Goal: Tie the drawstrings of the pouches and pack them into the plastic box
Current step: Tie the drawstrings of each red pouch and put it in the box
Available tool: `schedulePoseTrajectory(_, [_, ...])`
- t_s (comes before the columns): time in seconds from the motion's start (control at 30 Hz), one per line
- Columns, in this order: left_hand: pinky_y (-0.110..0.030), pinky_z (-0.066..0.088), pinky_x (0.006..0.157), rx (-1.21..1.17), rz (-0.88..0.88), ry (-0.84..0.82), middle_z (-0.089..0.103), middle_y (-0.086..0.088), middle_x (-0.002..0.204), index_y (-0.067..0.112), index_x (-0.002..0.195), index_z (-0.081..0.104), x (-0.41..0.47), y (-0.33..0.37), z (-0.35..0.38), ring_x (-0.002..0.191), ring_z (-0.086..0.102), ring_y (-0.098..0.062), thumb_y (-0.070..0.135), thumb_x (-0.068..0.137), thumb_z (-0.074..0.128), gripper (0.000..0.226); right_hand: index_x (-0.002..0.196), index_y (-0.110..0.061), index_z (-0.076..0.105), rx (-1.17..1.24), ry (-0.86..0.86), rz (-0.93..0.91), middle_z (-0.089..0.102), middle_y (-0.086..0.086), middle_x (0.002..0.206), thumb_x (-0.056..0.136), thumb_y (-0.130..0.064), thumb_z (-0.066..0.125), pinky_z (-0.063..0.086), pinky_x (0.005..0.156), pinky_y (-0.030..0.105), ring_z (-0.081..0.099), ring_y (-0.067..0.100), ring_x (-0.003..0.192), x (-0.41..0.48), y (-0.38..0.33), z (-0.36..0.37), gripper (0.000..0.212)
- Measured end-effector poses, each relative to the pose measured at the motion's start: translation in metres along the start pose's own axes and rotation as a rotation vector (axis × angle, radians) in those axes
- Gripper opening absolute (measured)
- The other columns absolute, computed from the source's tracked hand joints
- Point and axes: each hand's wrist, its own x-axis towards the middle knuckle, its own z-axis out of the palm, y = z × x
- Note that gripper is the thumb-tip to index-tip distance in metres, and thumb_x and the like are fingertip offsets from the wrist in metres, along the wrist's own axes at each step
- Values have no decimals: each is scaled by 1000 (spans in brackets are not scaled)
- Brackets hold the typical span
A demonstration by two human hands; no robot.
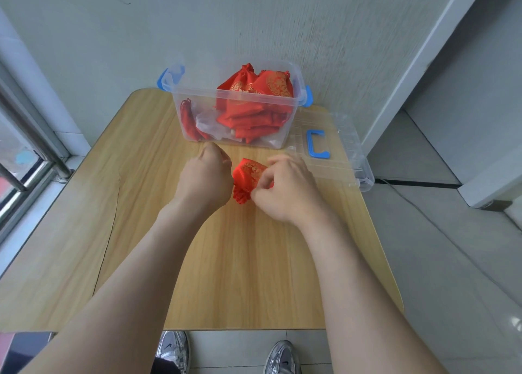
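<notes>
Bare forearms (135,274) reach forward over a wooden table (141,204), with silver trainers (173,348) just under its near edge. At far left runs a metal window rail (34,136).

Next comes the left hand (204,176), its back to the camera and its fingers curled under into a fist against the left side of a red brocade pouch (250,170). Whether they grip a cord is hidden.

The pouch lies on the table between the hands, just in front of the clear plastic box (203,111), its gathered mouth (241,197) turned toward the person.

The right hand (285,190) pinches thumb and forefinger at that gathered mouth, and its other fingers are loosely bent over the fabric.

Behind, the box already holds a heap of packed pouches (254,102). Its clear lid (341,162) with a blue handle (317,145) lies to the right.

This looks like the tying step. To do it well, keep the neck bunched tight with one hand while the other draws the cord ends apart evenly, then seat the knot right against the ruffle. A knot left loose would likely let the mouth spring open once it is dropped among the others.
</notes>
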Motion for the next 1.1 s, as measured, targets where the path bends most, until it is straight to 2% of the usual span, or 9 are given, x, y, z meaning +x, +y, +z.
schedulePoseTrajectory(0.1, [-44,53,71,-104,-31,16,54,3,91,9,115,56,0,3,-2,93,61,-31,16,105,44,17,87,-5,72,75,-125,-82,67,7,135,95,-26,64,27,115,23,48,17,140,-3,3,4,24])
schedulePoseTrajectory(0.27, [-39,50,72,-206,-9,22,68,-6,96,15,111,58,0,0,5,94,65,-30,25,107,45,16,76,-23,56,-14,-27,-167,63,-10,98,80,-32,75,51,89,38,60,17,101,3,17,20,21])
schedulePoseTrajectory(0.43, [-37,46,73,-228,-3,53,71,-2,92,15,104,67,0,-2,6,92,66,-25,26,107,42,28,95,-26,57,-12,112,-174,62,-10,99,82,2,66,49,72,33,60,18,91,5,24,29,32])
schedulePoseTrajectory(0.57, [-44,51,83,-287,-39,160,73,-5,93,10,103,65,2,-4,1,94,65,-27,27,108,37,33,105,-27,56,287,302,-20,67,-12,93,88,-17,70,49,73,32,64,14,88,8,22,31,25])
schedulePoseTrajectory(0.67, [-39,46,81,-309,-102,152,71,-4,101,10,107,65,5,-9,1,100,62,-27,20,105,40,27,117,-25,52,507,445,65,70,-10,95,95,-16,64,49,73,33,66,10,83,15,9,24,26])
schedulePoseTrajectory(0.8, [-35,47,86,-208,-62,41,64,2,105,11,113,67,3,-17,5,106,61,-27,9,98,47,25,126,-30,36,670,540,-80,74,-1,104,100,-27,61,57,87,55,73,20,92,21,-13,16,36])
schedulePoseTrajectory(0.87, [-38,48,94,-159,-37,14,62,3,103,10,112,68,4,-19,6,108,61,-28,8,95,51,24,132,-28,34,714,579,-185,70,3,112,98,-19,62,58,87,57,73,23,97,25,-25,12,45])
schedulePoseTrajectory(1.03, [-43,47,102,-119,14,-19,71,0,107,14,106,70,6,-21,7,106,63,-28,12,94,52,21,122,-17,67,592,746,-280,74,-5,111,98,-21,64,60,86,52,72,22,100,50,-59,-1,24])
schedulePoseTrajectory(1.1, [-41,46,102,-98,36,-23,72,-1,108,13,106,70,9,-24,9,105,63,-26,13,95,52,21,124,-10,69,567,755,-262,75,2,114,94,-24,67,57,92,50,72,25,103,69,-75,-7,33])
